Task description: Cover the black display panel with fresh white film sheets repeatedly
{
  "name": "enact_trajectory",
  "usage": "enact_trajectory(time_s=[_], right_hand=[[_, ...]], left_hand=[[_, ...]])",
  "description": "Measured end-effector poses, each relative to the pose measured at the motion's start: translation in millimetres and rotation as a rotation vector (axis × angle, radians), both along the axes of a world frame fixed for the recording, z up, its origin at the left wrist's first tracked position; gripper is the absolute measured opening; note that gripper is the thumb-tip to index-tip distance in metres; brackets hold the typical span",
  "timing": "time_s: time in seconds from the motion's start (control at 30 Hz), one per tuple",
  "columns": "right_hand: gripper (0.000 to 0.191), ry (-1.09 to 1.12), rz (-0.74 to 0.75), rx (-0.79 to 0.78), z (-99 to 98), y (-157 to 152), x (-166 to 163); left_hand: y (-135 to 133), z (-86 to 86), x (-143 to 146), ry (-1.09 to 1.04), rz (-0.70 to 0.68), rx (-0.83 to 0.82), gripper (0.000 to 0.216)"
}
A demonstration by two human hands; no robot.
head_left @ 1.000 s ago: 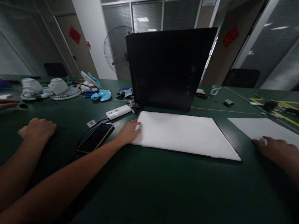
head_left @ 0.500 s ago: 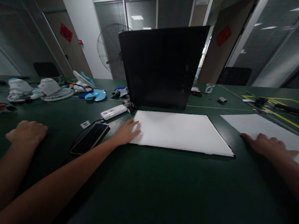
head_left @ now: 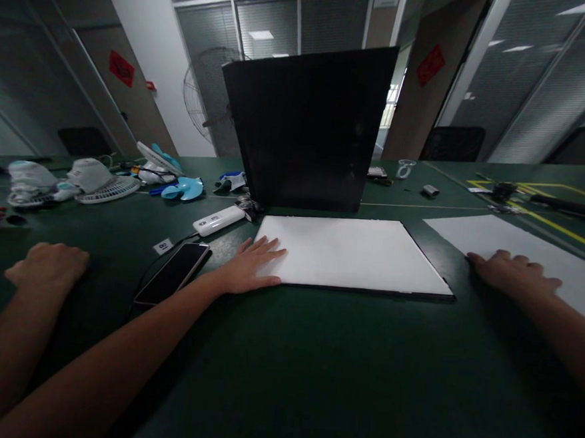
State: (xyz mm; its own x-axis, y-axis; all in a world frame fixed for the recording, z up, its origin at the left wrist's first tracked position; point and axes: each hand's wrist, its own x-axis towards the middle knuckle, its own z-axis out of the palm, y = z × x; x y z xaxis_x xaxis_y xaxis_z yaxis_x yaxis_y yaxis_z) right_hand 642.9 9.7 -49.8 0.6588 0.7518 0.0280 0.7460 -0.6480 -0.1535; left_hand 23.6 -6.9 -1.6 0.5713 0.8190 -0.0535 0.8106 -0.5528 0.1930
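Observation:
My left hand (head_left: 250, 267) lies palm down on the near left corner of a flat white panel (head_left: 340, 252) with a thin black frame. Its fingers are spread over the white surface, with the thumb along the front edge. At the right, my right hand (head_left: 516, 275) is closed at the near edge of a large white sheet (head_left: 545, 253); the fingertips are partly hidden. Behind the white panel stands a large dark screen panel (head_left: 309, 127), leaning slightly back.
A co-worker's closed hand (head_left: 49, 265) rests at the left. Near my left forearm are a phone (head_left: 173, 274) and a white power strip (head_left: 218, 221). Fan parts (head_left: 92, 177) and a light blue fan blade (head_left: 184, 188) lie farther back. A clear cup (head_left: 405, 169) stands beyond the screen.
My left hand has spread its fingers farther onto the white panel, and its thumb has moved to the front edge. My right hand's fingers have drawn closer together. The view has shifted slightly.

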Motion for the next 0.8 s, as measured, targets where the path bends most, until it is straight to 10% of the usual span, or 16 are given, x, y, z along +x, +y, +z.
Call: enact_trajectory(time_s=[0.8], right_hand=[[0.062,-0.279,0.173,0.267,63.6,-49.3,-65.1]], left_hand=[[3.9,-10.1,1.7,-0.062,0.047,0.068,0.071]])
